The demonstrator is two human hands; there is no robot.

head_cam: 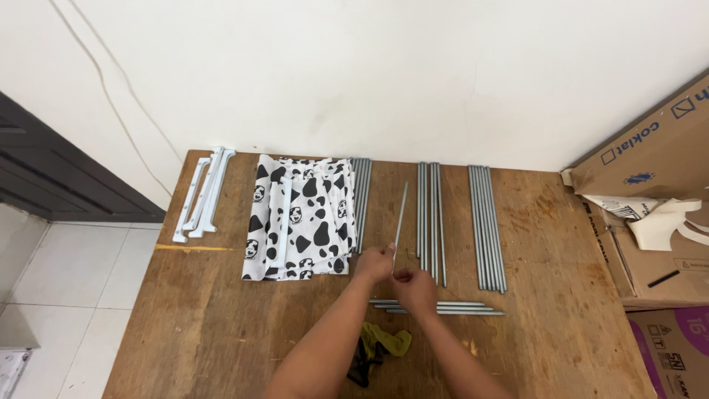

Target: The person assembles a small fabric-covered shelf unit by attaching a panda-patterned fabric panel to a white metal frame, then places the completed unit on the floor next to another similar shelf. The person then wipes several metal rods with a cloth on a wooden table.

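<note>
Both my hands meet at the middle of a wooden table (561,244). My left hand (375,263) and my right hand (413,284) together grip the near end of one thin grey metal rod (399,218), which points away from me toward the wall. Beside it to the right lie two bundles of grey rods, one (430,218) close by and one (487,225) further right. A few shorter rods (461,308) lie crosswise just past my right hand. A folded black-and-white cow-print cloth (299,218) lies left of my hands.
White plastic rails (203,193) lie at the table's far left. More grey rods (361,196) rest along the cloth's right edge. A yellow-and-black rag (380,347) lies between my forearms. Cardboard boxes (650,159) stand at the right. A white wall runs behind.
</note>
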